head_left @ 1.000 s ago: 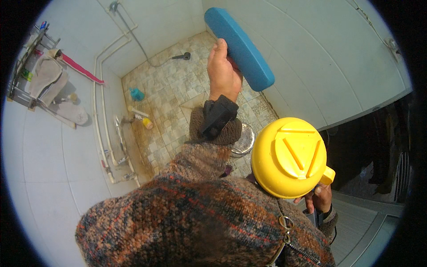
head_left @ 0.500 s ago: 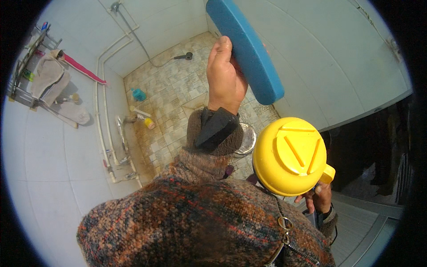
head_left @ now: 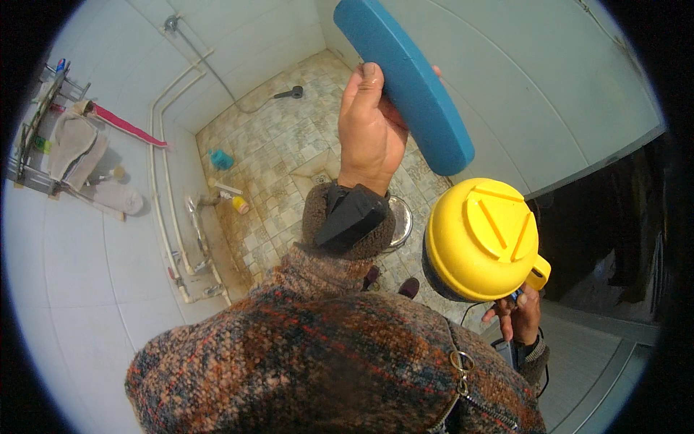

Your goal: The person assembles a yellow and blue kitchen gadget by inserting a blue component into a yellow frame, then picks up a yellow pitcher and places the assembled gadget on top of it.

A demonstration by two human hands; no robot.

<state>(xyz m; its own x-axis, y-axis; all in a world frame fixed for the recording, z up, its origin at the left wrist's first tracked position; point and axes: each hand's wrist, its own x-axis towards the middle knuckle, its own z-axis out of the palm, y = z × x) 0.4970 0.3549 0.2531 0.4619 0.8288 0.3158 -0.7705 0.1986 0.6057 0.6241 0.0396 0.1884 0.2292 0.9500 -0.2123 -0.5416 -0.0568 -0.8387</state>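
My left hand [head_left: 372,137] is raised at the upper middle, closed round a long blue block with rounded ends [head_left: 405,87]. The thumb lies along its near side and a fingertip shows past the far side. At the right, my right hand [head_left: 519,312] grips beneath a yellow dome-topped container [head_left: 473,239] with a loop handle, three raised bars on its top and a dark lower body. Some right fingers are bent and partly hidden by it. A small blue bit shows at those fingers; I cannot make out what it is.
A round metal-rimmed container [head_left: 400,224] stands on the patterned tile floor [head_left: 282,155]. Near the left wall are a teal item [head_left: 220,160], a small yellow bottle [head_left: 240,205] and pipes [head_left: 160,188]. A shower head [head_left: 296,92] lies farther back. Cloths [head_left: 76,145] hang on a wall rack.
The yellow container has shifted slightly up and right, showing more of its dark body. The blue block's lower end has moved a little right. Both hands keep their hold.
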